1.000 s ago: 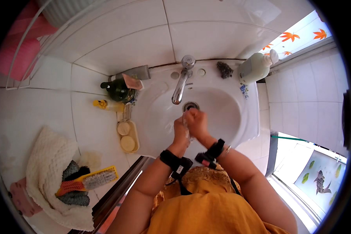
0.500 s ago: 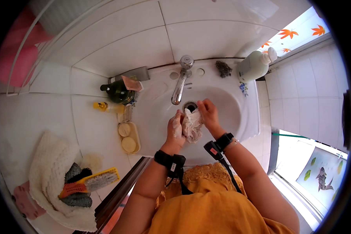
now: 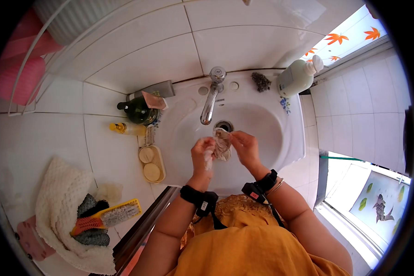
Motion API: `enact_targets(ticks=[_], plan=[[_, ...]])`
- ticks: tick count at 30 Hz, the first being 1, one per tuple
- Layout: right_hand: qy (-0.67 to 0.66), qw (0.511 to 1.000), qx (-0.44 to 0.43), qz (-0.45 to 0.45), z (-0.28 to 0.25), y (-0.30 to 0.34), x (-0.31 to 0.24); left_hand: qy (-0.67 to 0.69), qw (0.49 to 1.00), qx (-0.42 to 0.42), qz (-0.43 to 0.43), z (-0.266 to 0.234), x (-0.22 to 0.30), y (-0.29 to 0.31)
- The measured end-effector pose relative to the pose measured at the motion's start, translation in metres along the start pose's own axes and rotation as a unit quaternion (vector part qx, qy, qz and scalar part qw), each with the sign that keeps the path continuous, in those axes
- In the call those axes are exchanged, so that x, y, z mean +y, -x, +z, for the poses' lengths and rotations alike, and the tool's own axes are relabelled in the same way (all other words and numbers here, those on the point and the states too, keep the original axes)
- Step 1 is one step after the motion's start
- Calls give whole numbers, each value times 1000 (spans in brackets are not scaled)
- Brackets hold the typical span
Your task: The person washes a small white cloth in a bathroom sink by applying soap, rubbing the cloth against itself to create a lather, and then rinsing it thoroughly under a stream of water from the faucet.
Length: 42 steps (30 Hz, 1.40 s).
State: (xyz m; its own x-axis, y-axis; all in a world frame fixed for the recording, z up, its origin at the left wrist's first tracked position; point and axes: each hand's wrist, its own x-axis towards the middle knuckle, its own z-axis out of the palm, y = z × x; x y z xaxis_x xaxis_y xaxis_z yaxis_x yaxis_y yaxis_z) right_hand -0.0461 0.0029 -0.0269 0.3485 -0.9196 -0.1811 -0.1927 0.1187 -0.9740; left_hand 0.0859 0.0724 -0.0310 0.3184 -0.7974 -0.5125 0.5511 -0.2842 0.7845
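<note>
A small wet, whitish cloth hangs crumpled between my two hands, over the white sink and just below its drain hole. My left hand pinches the cloth's left edge, and whitish lather shows on the side of that hand. On the other side, my right hand grips the upper right edge between thumb and fingers. The chrome tap reaches out above the basin, its spout a little beyond my hands. No water is seen running from it.
Left of the basin are a soap dish with two round soaps, a yellow-capped bottle and a dark green bottle. A pump bottle and a dark scourer stand behind right. A brush lies on a white towel.
Both hands have shifted on the cloth. It was bunched up against my left palm; now it hangs more spread, held by its upper edges.
</note>
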Motion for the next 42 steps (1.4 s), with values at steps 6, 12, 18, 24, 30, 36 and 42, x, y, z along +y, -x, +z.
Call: enact_targets(ticks=[6,12,18,24,30,36,42], plan=[[-190,979,-25,70,-26,-22,3,-99,991,-65,65,-5,9,-8],[-78,969,-204,112,-46,-33,-30,-246,955,-128,102,-27,12,-20],[-255,946,-127,152,-36,-33,9,247,935,-255,-17,-10,8,-21],[-289,951,35,104,-2,-22,1,95,992,-42,-67,11,4,-27],[-318,939,33,127,-2,-24,-2,180,982,-9,-56,24,1,-29],[145,969,102,-173,34,-17,-6,176,973,128,-76,59,-11,-26],[135,979,35,-152,60,11,-38,194,979,-7,-59,-14,-41,-40]])
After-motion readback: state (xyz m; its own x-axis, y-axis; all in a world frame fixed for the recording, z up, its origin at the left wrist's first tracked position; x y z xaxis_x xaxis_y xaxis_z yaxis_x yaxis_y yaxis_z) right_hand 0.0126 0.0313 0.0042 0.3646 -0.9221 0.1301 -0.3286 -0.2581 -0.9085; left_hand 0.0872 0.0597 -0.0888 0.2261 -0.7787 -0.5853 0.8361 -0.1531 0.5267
